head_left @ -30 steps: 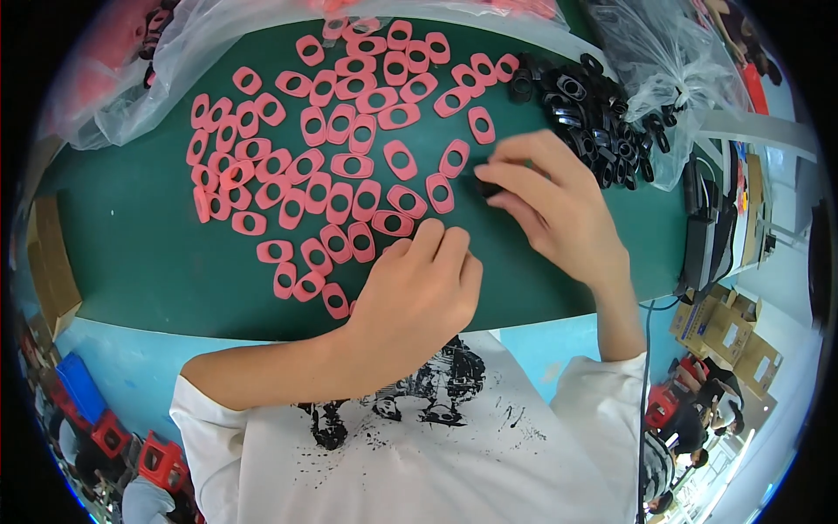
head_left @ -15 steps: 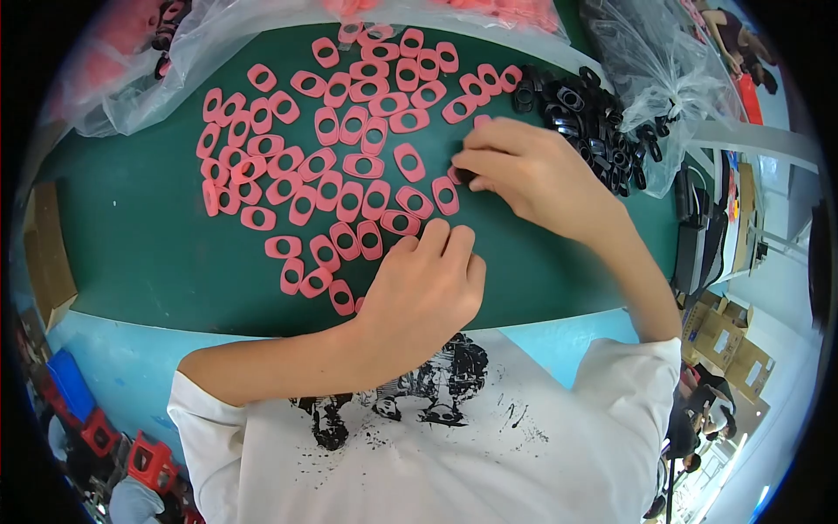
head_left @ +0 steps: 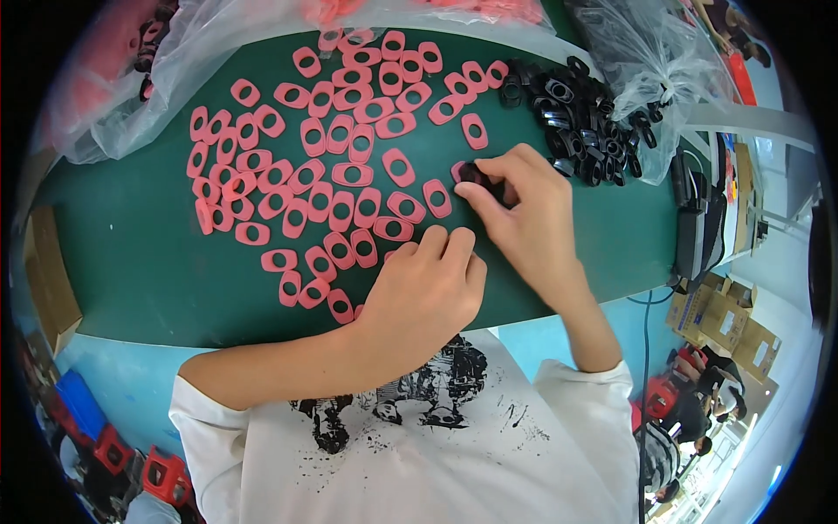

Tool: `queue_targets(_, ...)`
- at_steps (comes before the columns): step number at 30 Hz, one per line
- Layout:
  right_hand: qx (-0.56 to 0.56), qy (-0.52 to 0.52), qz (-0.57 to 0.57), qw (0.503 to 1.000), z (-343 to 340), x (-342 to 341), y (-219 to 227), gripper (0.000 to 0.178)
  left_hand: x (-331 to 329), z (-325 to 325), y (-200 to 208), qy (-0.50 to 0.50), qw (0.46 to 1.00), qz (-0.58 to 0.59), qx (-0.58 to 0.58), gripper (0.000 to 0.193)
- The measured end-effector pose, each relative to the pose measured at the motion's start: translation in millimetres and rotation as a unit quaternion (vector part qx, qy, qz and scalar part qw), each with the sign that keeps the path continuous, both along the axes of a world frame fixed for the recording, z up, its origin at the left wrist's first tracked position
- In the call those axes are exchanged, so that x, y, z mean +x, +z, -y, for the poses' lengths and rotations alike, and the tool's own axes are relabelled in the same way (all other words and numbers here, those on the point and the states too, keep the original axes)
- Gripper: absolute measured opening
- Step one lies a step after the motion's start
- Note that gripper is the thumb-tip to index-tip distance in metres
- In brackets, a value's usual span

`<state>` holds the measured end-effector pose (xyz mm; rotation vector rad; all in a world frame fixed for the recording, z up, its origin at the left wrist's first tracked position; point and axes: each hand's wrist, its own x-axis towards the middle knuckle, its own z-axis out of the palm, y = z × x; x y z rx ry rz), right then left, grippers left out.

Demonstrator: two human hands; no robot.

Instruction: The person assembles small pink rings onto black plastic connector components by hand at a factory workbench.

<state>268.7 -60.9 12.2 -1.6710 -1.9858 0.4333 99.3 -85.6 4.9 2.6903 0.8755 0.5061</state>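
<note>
From the head camera, the right hand (head_left: 524,218) pinches a small black part (head_left: 478,176) between thumb and fingertips, fingers curled closed on it, pressing it against a pink ring (head_left: 457,168) on the green mat (head_left: 131,262) near the mat's middle. The left hand (head_left: 423,293) rests palm down just below, fingers bent and loosely together over pink rings (head_left: 340,188) spread in rows across the mat, and whether it grips one I cannot tell. A heap of black parts (head_left: 567,113) lies at the upper right beside a clear bag (head_left: 650,61), with another bag (head_left: 131,79) at the upper left
</note>
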Motion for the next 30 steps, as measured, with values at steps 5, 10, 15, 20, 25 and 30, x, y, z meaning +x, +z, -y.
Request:
queue_targets(5, 0.056, -0.041, -0.004, 0.998, 5, -15, -10, 0.025, 1, -6, 1, -0.035, 0.999, -0.002, 0.013, 0.027)
queue_targets(10, 0.04, -0.05, -0.035, 0.997, 3, -9, -12, 0.022, -6, -19, 26, -0.045, 0.997, -0.001, -0.063, 0.026)
queue_targets(15, 0.026, -0.025, -0.006, 0.999, 20, 26, -7, 0.027, 54, -94, 35, -0.095, 0.982, 0.153, -0.061, 0.019)
queue_targets(20, 0.0, -0.102, 0.012, 0.995, 54, 32, 2, 0.026, 87, -119, 9, -0.165, 0.978, 0.1, -0.075, 0.015)
queue_targets(25, 0.049, -0.07, 0.014, 0.996, 55, 41, -5, 0.025, 107, -115, -13, -0.134, 0.988, 0.077, 0.002, 0.015)
queue_targets(30, 0.081, -0.07, -0.003, 0.994, 56, 39, -14, 0.026, 110, -107, -11, -0.115, 0.991, 0.069, -0.016, 0.018)
